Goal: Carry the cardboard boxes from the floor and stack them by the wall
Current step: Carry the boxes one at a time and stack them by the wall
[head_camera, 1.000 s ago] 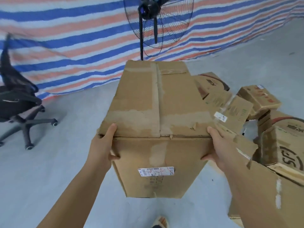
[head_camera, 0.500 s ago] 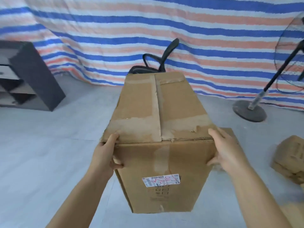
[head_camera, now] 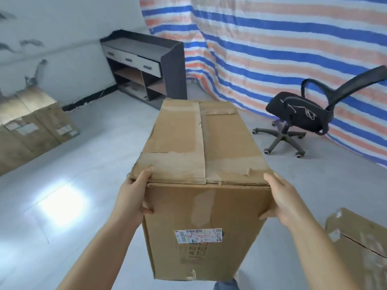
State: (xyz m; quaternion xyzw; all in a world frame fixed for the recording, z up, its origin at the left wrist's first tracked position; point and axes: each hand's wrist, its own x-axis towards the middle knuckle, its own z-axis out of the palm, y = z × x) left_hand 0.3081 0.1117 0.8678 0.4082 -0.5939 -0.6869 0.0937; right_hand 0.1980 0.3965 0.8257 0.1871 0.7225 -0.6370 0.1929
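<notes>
Both hands clamp the cardboard box [head_camera: 201, 185] — left hand [head_camera: 134, 197] and right hand [head_camera: 282, 199] on opposite sides — stacked boxes [head_camera: 31, 126] far left.

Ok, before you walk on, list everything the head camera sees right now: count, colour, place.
carried box: one, brown cardboard, centre, held off the floor, white label on its near face
boxes by the wall: at least two, brown, far left against the white wall
box on the floor: one, brown, lower right, cut off by the frame
cabinet: one, dark grey with pale drawers, back corner
office chair: one, black, right, before the tarp
tarp: one, blue, orange and white stripes, back
floor: grey
hands: left hand and right hand grip the carried box's near corners
</notes>
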